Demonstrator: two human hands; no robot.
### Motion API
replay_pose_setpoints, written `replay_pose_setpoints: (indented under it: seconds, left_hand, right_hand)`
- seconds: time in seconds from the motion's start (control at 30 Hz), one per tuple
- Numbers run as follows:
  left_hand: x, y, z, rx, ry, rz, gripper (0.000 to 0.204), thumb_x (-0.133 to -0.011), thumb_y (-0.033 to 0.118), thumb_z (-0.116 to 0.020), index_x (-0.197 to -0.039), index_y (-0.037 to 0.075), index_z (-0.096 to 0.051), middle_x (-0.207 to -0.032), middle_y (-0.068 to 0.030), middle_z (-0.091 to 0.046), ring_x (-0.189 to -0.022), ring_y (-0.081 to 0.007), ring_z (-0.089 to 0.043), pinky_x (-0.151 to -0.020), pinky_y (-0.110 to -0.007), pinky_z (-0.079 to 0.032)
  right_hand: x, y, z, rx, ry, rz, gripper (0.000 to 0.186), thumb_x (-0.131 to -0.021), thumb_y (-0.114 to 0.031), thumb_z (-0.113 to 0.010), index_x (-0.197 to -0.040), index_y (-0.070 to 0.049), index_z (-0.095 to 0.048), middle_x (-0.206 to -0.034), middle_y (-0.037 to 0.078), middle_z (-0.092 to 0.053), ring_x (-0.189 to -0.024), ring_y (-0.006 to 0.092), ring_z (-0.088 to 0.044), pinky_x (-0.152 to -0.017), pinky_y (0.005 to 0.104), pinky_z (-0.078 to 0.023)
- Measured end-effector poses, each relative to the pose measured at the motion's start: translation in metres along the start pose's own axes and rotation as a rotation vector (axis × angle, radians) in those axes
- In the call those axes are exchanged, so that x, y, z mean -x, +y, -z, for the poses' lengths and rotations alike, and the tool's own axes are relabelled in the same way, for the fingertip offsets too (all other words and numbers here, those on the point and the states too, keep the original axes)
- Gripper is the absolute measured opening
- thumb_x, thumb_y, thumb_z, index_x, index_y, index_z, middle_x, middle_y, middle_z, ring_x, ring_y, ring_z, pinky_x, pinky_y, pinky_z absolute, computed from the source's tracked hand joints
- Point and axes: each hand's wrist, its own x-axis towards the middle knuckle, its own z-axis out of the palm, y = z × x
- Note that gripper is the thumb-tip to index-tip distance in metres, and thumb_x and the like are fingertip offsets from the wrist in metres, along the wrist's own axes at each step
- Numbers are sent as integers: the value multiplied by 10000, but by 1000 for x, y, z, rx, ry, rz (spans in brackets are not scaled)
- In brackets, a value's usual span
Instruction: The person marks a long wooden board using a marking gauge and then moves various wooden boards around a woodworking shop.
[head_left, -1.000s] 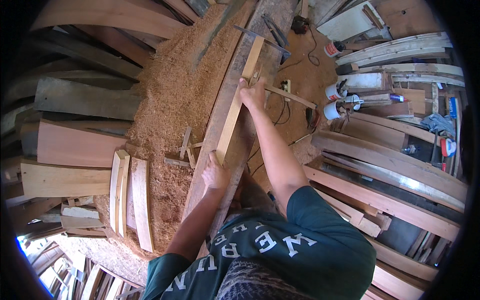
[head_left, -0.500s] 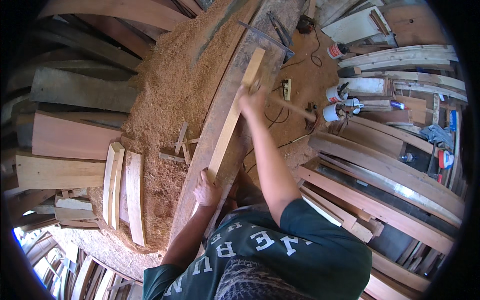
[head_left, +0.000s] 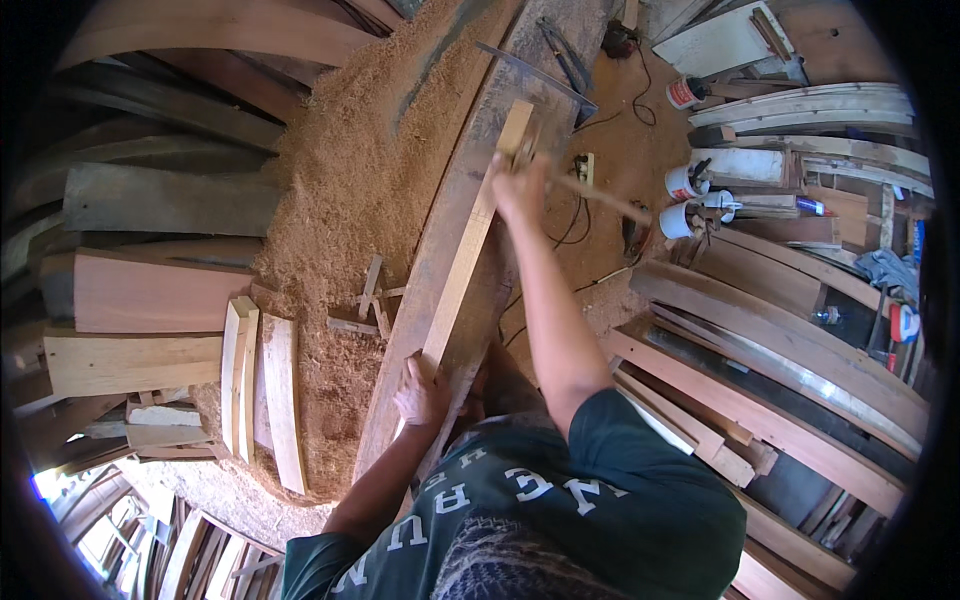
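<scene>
Evidently, the pale wooden batten (head_left: pixel 464 270) lies lengthwise along the worn desk (head_left: pixel 445 252), its near end gripped by the left hand (head_left: pixel 421 393). Farther up, the right hand (head_left: pixel 521 190) is closed around what looks like a wooden marking gauge (head_left: pixel 600 197) against the batten, the thin stem jutting past the desk's right edge; blur hides the exact finger placement. Should the right hand tilt or press unevenly, the gauge could tip off the batten's edge and skew. A loose hold at the near end could let the batten swivel or slide toward the metal blade (head_left: pixel 538 76) set across the desk beyond it.
</scene>
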Motion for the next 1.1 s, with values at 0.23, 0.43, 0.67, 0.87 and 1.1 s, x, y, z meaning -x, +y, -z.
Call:
replay_pose_setpoints:
  seconds: [0.23, 0.43, 0.67, 0.87, 1.1]
  left_hand:
    - [-3, 4, 3, -38, -7, 32, 477, -867, 258, -706, -1279, 64, -562, -1126, -230, -682, -979, -461, -690, -798, -577, -564]
    - [-7, 3, -5, -19, 34, 3, 478, -873, 275, -709, -1276, 63, -563, -1128, -234, -683, -967, -463, -691, -795, -579, -562]
    - [-2, 2, 2, -39, -50, 41, 488, -895, 302, -703, -1290, 60, -550, -1132, -237, -673, -1003, -469, -679, -833, -589, -548]
    - [-4, 6, -3, -48, -38, 84, 459, -907, 279, -674, -1291, 64, -541, -1153, -234, -668, -1015, -468, -676, -834, -587, -547]
    - [-2, 4, -2, -67, -26, 11, 469, -899, 278, -676, -1295, 77, -525, -1136, -211, -660, -1011, -453, -682, -825, -582, -549]
  right_hand:
    - [-56, -21, 14, -82, 18, 87, 608, -953, -322, -718, -1304, 82, -431, -1260, 360, -625, -1237, 465, -614, -1079, 455, -451]
    - [-10, 27, -25, 104, 247, 158, 666, -950, -311, -721, -1391, 56, -383, -1318, 342, -610, -1294, 440, -589, -1128, 475, -423]
    - [-81, -21, 12, -12, -10, -22, 711, -946, -316, -732, -1428, 56, -367, -1346, 331, -600, -1287, 436, -590, -1127, 468, -419]
    - [-32, -4, -8, -23, 52, 12, 718, -923, -334, -736, -1401, 60, -373, -1301, 350, -620, -1252, 458, -611, -1072, 456, -469]
    - [-112, -23, 17, -71, -12, 16, 764, -949, -299, -730, -1470, 89, -327, -1453, 349, -521, -1373, 422, -529, -1152, 432, -397]
